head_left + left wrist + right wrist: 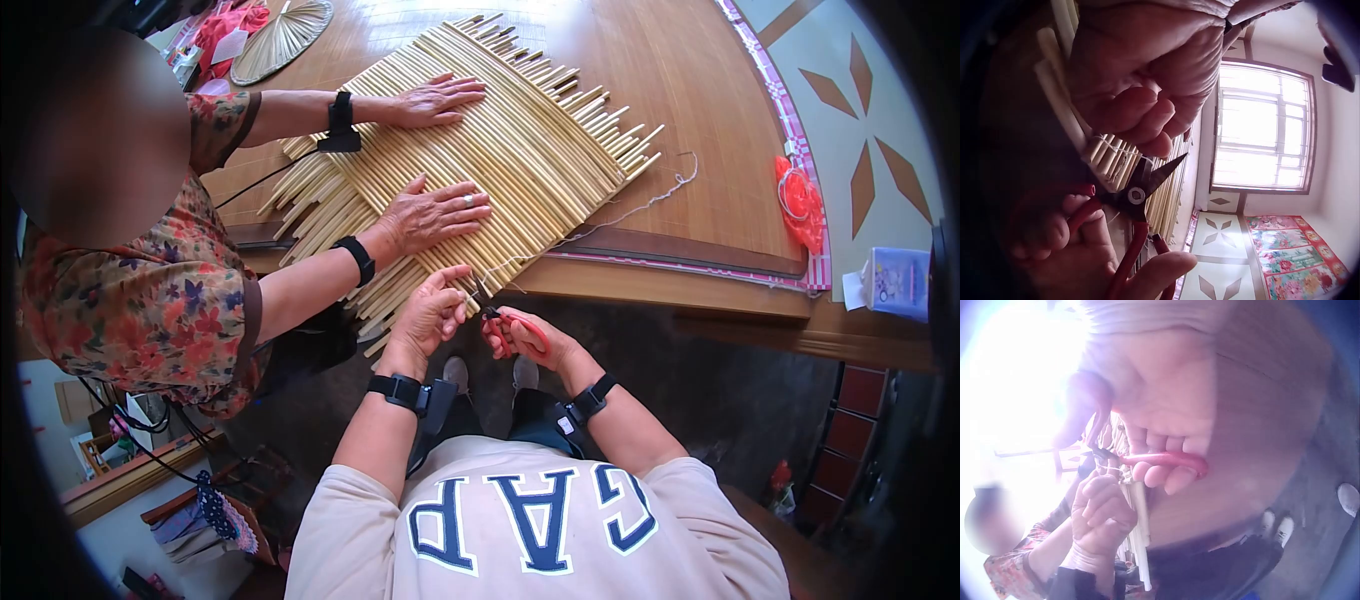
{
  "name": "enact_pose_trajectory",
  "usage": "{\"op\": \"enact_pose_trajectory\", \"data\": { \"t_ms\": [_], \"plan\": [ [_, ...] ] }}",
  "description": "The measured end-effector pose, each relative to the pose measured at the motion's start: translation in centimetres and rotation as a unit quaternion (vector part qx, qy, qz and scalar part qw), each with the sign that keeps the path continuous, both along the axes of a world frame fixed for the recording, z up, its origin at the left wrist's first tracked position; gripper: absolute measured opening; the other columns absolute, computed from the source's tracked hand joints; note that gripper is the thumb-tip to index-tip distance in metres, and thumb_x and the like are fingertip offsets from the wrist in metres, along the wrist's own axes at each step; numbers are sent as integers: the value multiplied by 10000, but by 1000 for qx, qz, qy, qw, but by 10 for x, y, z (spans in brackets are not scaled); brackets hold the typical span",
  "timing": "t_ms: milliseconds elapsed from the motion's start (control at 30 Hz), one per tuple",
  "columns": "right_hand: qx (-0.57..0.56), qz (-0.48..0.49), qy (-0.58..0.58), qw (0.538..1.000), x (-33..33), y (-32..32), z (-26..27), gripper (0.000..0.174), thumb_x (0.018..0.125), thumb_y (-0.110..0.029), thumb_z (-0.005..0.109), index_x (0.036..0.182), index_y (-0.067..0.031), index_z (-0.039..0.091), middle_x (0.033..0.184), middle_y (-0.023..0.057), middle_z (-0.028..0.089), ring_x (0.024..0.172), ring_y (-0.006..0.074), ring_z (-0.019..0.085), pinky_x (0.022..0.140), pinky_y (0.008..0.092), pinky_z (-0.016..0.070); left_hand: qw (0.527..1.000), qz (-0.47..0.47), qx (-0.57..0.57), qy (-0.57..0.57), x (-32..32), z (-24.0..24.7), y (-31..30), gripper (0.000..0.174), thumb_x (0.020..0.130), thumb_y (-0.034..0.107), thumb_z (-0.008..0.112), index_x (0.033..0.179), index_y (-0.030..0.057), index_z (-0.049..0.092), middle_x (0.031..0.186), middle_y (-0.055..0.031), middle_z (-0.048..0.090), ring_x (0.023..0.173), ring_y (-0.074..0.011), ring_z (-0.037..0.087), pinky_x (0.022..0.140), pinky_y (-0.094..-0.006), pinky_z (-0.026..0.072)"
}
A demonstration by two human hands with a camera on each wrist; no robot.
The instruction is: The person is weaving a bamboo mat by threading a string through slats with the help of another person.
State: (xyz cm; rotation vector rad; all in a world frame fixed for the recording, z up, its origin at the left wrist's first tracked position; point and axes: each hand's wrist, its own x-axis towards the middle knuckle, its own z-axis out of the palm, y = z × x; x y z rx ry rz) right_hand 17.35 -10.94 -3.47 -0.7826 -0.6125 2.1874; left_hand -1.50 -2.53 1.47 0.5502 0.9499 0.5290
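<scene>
A mat of pale reed-like sticks [520, 150], bound with string, lies across the table's front edge. My right hand [530, 335] grips scissors [1137, 195] by their red handles, fingers and thumb through the loops. In the left wrist view the dark blades stand apart beside the mat's bound corner. My left hand [428, 312] is close to that corner, its fingers curled at a thin white string [1124, 150] that runs to the fingertips. The blades reach right up to those fingers. From the corner, a longer loose string [640, 207] trails over the table.
Another person's two hands [435, 103] rest flat on the mat from the left. A round woven fan [285, 42] lies at the back left of the wooden table [710, 130]. Red plastic [797, 205] and a tissue pack [897, 283] are at the right.
</scene>
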Motion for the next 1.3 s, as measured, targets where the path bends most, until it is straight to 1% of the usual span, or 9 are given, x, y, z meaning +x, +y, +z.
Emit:
{"op": "enact_pose_trajectory", "data": {
  "t_ms": [167, 467, 533, 667, 733, 867, 967, 1033, 1300],
  "plan": [
    [19, -10, 11, 1000, -3, 0, 2, 562, 785, -524, 584, 1055, -39, 497, 834, 30, 519, 765, 104, 522, 697, 243, 462, 1000, -13, -7, -4, -3, 1, 2, 382, 789, 63, 524, 1165, 42, 455, 568, -37, 530, 347, -69, 407, 317, -158, 318],
    [-2, -33, 70, 997, -7, -2, -2, 508, 824, -533, 516, 991, -54, 507, 745, 13, 525, 628, 116, 520, 571, 223, 439, 990, -48, -83, -104, 11, -3, -5, 305, 852, 74, 497, 1156, 40, 485, 576, -44, 549, 345, -71, 417, 319, -163, 325],
    [-33, -36, 94, 994, -6, -2, 2, 493, 848, -538, 463, 964, -62, 510, 735, 18, 527, 617, 117, 520, 557, 222, 437, 994, -80, -45, -55, 14, -10, -7, 197, 893, 130, 482, 1064, 37, 510, 586, -43, 556, 356, -72, 436, 322, -163, 332],
    [-58, -51, 84, 994, -3, -2, 9, 474, 862, -537, 434, 931, -74, 509, 717, 17, 528, 607, 113, 516, 534, 228, 437, 995, -84, 43, 36, 24, -11, -18, 170, 933, 202, 433, 916, 48, 504, 589, -48, 554, 360, -72, 437, 314, -166, 325],
    [-72, -71, 31, 994, -2, -2, 11, 470, 860, -541, 433, 900, -79, 504, 699, 11, 525, 600, 114, 512, 525, 231, 438, 996, -15, 60, 71, 30, -13, -24, 238, 953, 243, 386, 809, 69, 462, 556, -46, 535, 339, -70, 411, 291, -173, 295],
    [-76, -69, 71, 992, -2, 0, 14, 464, 854, -536, 458, 896, -76, 509, 685, 7, 521, 570, 98, 499, 483, 217, 416, 985, 42, 111, 123, 38, -22, -32, 264, 956, 259, 376, 789, 79, 472, 489, -32, 495, 293, -67, 348, 262, -186, 238],
    [-108, -28, 103, 988, 4, 3, 13, 478, 828, -555, 485, 888, -83, 530, 698, 16, 509, 595, 93, 481, 498, 225, 403, 980, 56, 111, 158, 41, -21, -33, 269, 951, 264, 388, 767, 89, 477, 480, -22, 479, 291, -60, 325, 262, -189, 219],
    [-124, -58, 35, 990, 3, 3, 31, 449, 821, -523, 540, 871, -78, 503, 629, -11, 503, 483, 56, 441, 403, 193, 346, 981, 77, 88, 156, 43, -18, -35, 268, 949, 268, 395, 761, 94, 477, 475, -15, 469, 290, -58, 313, 263, -191, 211],
    [-141, -103, -13, 984, -9, 4, 40, 454, 789, -509, 594, 809, -61, 523, 575, -20, 481, 395, 54, 383, 333, 181, 268, 975, 131, 77, 160, 50, -21, -36, 263, 940, 277, 416, 746, 108, 473, 464, 1, 441, 291, -60, 292, 270, -197, 191]
  ]
}}
